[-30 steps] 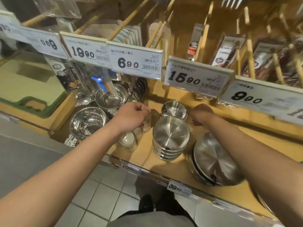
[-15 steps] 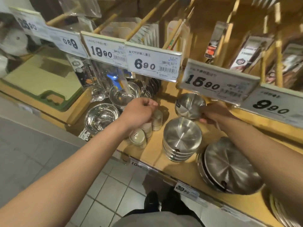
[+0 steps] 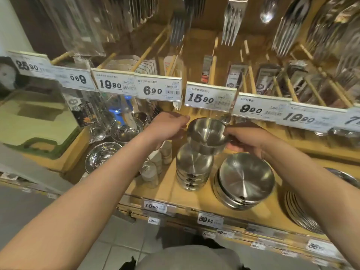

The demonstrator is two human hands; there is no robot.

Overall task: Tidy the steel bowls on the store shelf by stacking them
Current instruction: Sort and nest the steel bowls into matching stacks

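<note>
A small steel bowl (image 3: pixel 207 133) with a brushed, shiny inside and a narrow flat base is held in the air, tilted slightly, directly above a stack of like steel bowls (image 3: pixel 192 168) standing on the wooden shelf (image 3: pixel 171 191). Its base hangs just over the top bowl of the stack; whether they touch cannot be told. The right hand (image 3: pixel 247 138) pinches the bowl's right rim, thumb on the rim's edge and fingers curled beneath. The left hand (image 3: pixel 167 126) is at the bowl's left rim with its fingers loosely curled; whether it grips the rim or only touches it cannot be told. Just right of the stack stands a pile of wider steel dishes (image 3: pixel 244 180), nested one in another. Left of the stack a few small shakers (image 3: pixel 151 172) stand in a group, and further left are shiny bowls (image 3: pixel 102 157), open side up. Price tags (image 3: pixel 209 99) hang along the rail above.
</note>
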